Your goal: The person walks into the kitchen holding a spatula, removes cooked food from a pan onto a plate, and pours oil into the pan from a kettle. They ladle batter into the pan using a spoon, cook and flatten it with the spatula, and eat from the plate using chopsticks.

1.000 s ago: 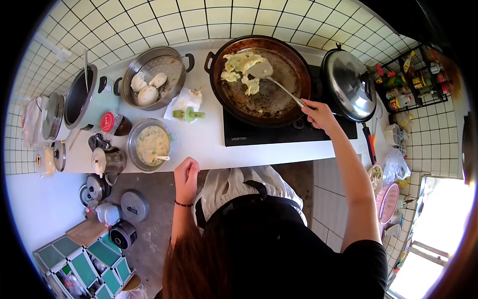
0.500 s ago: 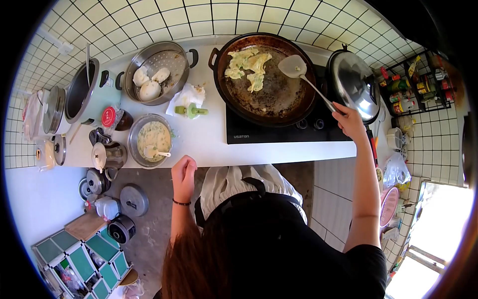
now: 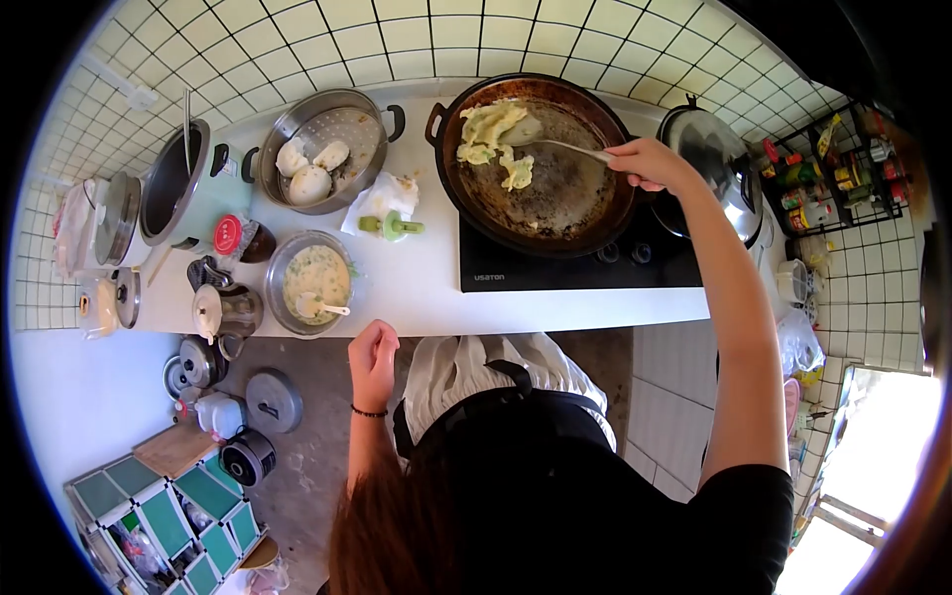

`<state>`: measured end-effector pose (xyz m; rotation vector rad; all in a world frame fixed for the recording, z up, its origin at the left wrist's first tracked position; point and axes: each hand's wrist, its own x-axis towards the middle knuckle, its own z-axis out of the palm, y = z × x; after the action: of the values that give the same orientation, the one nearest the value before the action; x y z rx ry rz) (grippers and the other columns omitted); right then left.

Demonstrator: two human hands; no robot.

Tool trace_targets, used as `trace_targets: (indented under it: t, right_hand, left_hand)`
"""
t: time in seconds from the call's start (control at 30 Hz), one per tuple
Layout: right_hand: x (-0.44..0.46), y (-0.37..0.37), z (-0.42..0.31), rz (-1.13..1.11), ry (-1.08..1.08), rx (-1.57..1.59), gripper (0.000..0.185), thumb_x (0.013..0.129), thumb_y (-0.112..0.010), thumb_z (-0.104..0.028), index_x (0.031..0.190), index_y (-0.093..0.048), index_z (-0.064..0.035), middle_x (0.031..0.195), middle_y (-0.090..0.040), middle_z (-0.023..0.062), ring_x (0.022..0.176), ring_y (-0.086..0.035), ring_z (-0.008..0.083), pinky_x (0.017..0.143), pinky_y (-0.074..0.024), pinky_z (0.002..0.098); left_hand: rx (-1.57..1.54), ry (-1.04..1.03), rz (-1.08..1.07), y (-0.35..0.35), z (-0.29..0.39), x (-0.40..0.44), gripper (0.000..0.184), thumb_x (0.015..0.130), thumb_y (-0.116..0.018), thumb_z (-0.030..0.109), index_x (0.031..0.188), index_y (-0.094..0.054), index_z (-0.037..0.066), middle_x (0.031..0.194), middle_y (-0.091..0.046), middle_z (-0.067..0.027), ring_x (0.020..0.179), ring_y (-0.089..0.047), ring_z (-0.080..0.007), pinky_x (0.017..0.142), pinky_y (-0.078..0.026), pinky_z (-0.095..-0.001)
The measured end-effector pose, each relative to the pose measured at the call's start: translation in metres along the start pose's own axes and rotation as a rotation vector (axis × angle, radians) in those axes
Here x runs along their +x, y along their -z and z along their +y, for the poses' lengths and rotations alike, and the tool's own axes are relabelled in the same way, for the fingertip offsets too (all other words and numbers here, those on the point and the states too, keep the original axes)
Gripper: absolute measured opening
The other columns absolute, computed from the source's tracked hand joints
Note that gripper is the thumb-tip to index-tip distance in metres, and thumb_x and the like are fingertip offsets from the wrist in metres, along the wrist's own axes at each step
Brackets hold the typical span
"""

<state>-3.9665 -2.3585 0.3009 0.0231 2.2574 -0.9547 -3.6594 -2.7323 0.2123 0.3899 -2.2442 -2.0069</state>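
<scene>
Metal spatula [image 3: 571, 148] back against ruffled yellow food [image 3: 483, 133] in round pan [image 3: 570, 203]

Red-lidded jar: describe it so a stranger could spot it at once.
Start at the black cooktop and follow the white counter left to the bowl of pale mixture. The jar stands between it and the pale green pot. Its round red lid tops a dark body; neither neighbour shows red.
</scene>
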Motion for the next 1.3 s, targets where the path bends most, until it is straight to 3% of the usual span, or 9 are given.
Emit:
trace_targets:
  t: [0.53, 0.73, 0.77, 0.87, 0.9, 1.0, 1.13, 1.27, 1.3]
  right_hand:
    - [-0.063, -0.058, 0.078, 0.175, 0.064, 0.673, 0.043, 0.090, -0.055, -0.013, 0.131, -0.047, -0.0043, 0.062, -0.045, -0.0016, 0.042, -0.031, 0.0031, 0.036, -0.0224, 0.0188]
    - [-0.126, -0.041, 0.078, 0.486, 0.040, 0.315, 0.040, 0.089, -0.058, -0.013, 0.129, -0.052, -0.0112, 0.059, -0.047, -0.0036, 0.046, -0.036, 0.0021, 0.038, -0.0259, 0.0182]
    - [-0.126, -0.039, 0.090, 0.635, 0.051, 0.051, 0.040, 0.085, -0.061, -0.014, 0.125, -0.056, -0.0178, 0.059, -0.054, 0.0004, 0.043, -0.044, 0.0086, 0.041, -0.0358, 0.0243]
    - [-0.136, -0.053, 0.091, 0.958, 0.421, -0.604, 0.042, 0.080, -0.064, -0.015, 0.121, -0.060, -0.0245, 0.065, -0.061, 0.0055, 0.046, -0.052, 0.0194, 0.048, -0.0448, 0.0322]
    - [-0.139, -0.060, 0.089, 0.924, 0.394, -0.644, 0.046, 0.077, -0.063, -0.013, 0.119, -0.060, -0.0293, 0.066, -0.060, 0.0077, 0.051, -0.055, 0.0267, 0.053, -0.0479, 0.0372]
    - [-0.142, -0.081, 0.101, 0.814, 0.259, -0.840, 0.049, 0.075, -0.063, -0.011, 0.120, -0.059, -0.0308, 0.060, -0.050, 0.0038, 0.050, -0.054, 0.0218, 0.049, -0.0463, 0.0350]
    - [-0.150, -0.089, 0.111, 0.887, 0.243, -0.668, 0.050, 0.075, -0.064, -0.007, 0.120, -0.060, -0.0302, 0.062, -0.052, 0.0029, 0.052, -0.055, 0.0221, 0.050, -0.0466, 0.0337]
    - [-0.156, -0.080, 0.113, 0.849, 0.225, -0.177, 0.043, 0.080, -0.062, -0.005, 0.121, -0.060, -0.0175, 0.085, -0.068, 0.0057, 0.060, -0.058, 0.0104, 0.056, -0.0457, 0.0243]
    - [-0.157, -0.079, 0.112, 0.788, 0.137, -0.046, 0.042, 0.081, -0.063, -0.005, 0.122, -0.059, -0.0117, 0.087, -0.067, 0.0039, 0.059, -0.047, 0.0042, 0.055, -0.0408, 0.0214]
  left_hand:
    - [0.053, -0.033, 0.029, 0.009, -0.003, -0.002, 0.016, 0.084, -0.048, 0.005, 0.069, -0.046, 0.001, 0.063, -0.044, -0.0003, 0.061, -0.037, -0.0060, 0.054, -0.029, -0.0210]
    - [0.028, -0.045, -0.012, 0.002, 0.003, 0.008, 0.016, 0.084, -0.047, 0.005, 0.069, -0.046, 0.001, 0.063, -0.044, 0.0004, 0.061, -0.036, -0.0057, 0.055, -0.029, -0.0207]
    - [0.025, -0.042, -0.020, 0.000, 0.004, 0.010, 0.016, 0.084, -0.048, 0.005, 0.069, -0.046, 0.001, 0.063, -0.043, 0.0005, 0.061, -0.036, -0.0057, 0.055, -0.029, -0.0207]
    - [0.013, -0.026, -0.044, -0.004, 0.002, 0.013, 0.016, 0.084, -0.048, 0.005, 0.069, -0.045, 0.001, 0.064, -0.043, 0.0009, 0.061, -0.035, -0.0055, 0.054, -0.028, -0.0206]
    - [0.021, -0.019, -0.047, -0.005, 0.003, 0.014, 0.016, 0.084, -0.048, 0.005, 0.069, -0.045, 0.001, 0.064, -0.043, 0.0009, 0.061, -0.035, -0.0055, 0.054, -0.027, -0.0206]
    - [0.045, 0.005, -0.057, -0.008, 0.008, 0.014, 0.017, 0.085, -0.048, 0.006, 0.069, -0.045, 0.001, 0.064, -0.043, 0.0009, 0.061, -0.034, -0.0056, 0.054, -0.027, -0.0209]
    - [0.064, 0.006, -0.057, -0.008, 0.006, 0.013, 0.018, 0.086, -0.048, 0.007, 0.069, -0.045, 0.001, 0.063, -0.042, 0.0006, 0.060, -0.034, -0.0058, 0.054, -0.027, -0.0211]
    - [0.092, 0.010, -0.057, -0.008, 0.007, 0.014, 0.018, 0.086, -0.048, 0.007, 0.069, -0.044, 0.001, 0.063, -0.042, 0.0004, 0.060, -0.034, -0.0059, 0.054, -0.026, -0.0212]
    - [0.094, 0.017, -0.058, -0.008, 0.007, 0.013, 0.018, 0.086, -0.048, 0.007, 0.069, -0.044, 0.002, 0.063, -0.042, 0.0005, 0.060, -0.034, -0.0058, 0.054, -0.026, -0.0211]
